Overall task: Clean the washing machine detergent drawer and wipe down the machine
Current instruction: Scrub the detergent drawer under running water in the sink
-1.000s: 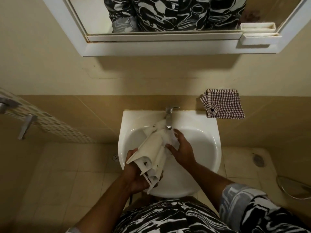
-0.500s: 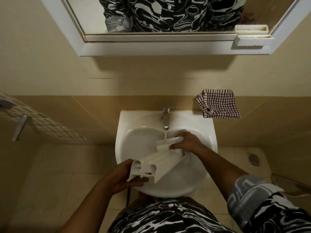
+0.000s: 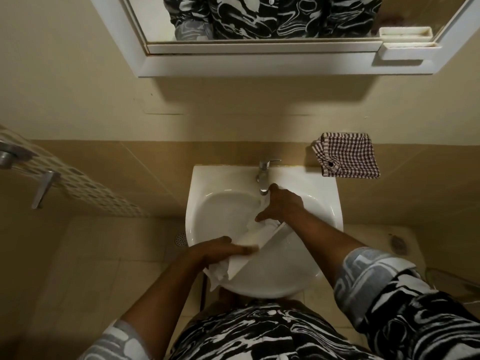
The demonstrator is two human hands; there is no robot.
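1. Left hand laid flat, fingers straight along the near end of the drawer. Right hand spread palm-down over the far end, fingertips by the tap. Any grip underneath hidden.
2. Sink: drawer lying slantwise across the bowl, near end out over the front rim. Tip that end inward to keep drips off the floor.
3. Drawer: probably mid-rinse. Turn slowly under the tap and rub into each compartment and corner. Steady the near end firmly, wet plastic being likely slippery.
4. Cloth: checked, on the wall to the right of the sink, well apart from both hands. Save for drying afterwards.
5. Tap: just above the right fingertips, flow not discernible. Keep moderate to avoid splashing.
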